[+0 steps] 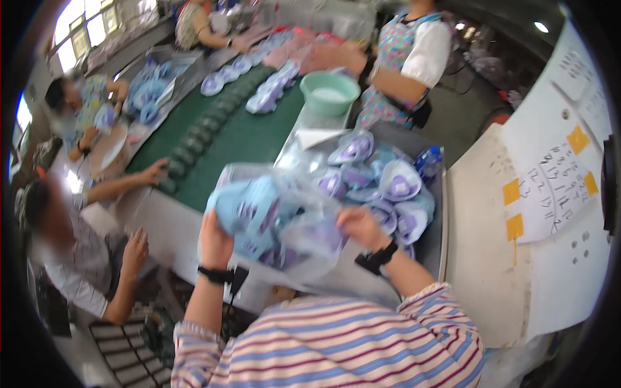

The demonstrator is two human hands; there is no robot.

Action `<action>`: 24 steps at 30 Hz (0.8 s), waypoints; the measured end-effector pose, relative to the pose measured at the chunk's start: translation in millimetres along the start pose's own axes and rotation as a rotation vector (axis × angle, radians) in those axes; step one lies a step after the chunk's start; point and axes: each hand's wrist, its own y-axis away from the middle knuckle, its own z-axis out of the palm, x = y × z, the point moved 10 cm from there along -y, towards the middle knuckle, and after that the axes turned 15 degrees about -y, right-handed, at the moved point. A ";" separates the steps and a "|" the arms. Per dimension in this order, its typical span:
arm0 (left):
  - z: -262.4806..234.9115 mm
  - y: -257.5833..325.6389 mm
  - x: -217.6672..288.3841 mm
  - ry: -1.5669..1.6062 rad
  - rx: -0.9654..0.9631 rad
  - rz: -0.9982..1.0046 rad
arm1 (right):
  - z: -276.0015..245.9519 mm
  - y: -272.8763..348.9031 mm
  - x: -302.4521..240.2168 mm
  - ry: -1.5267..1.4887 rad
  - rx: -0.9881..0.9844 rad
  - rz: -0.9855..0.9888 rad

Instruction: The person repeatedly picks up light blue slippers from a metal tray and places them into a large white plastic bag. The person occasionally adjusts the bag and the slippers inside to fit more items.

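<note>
Left grip (217, 239) clamps blue pieces (239, 200) | right grip (363, 227) pinches clear bag (315, 236) | bottle (428, 161), basin (323, 107) beyond

Below the left hand (217, 242) sits a black strap (213, 275) with a dark block (239, 280) and thin cable (230, 302); below the right hand (363, 227), a similar band (389, 251). Farther from both, sleeves (446, 312) join a cream shirt (336, 343) striped blue and maroon.

Handwritten numbers (550, 184) stand on a white sheet (533, 224).
</note>
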 end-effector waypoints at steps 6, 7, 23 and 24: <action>29.2 2.6 4.8 -0.106 -0.156 -0.028 | 9.2 -23.7 -20.3 0.094 0.175 -0.080; 39.2 2.4 3.5 -0.140 -0.193 -0.035 | 27.3 -29.3 -17.1 0.085 0.136 -0.003; 20.9 -10.8 20.9 -0.746 -0.084 0.098 | 124.7 6.1 -52.7 1.581 -0.171 -1.046; 24.2 -11.2 20.7 -0.737 -0.084 0.114 | 125.4 9.8 -47.2 1.595 -0.233 -1.031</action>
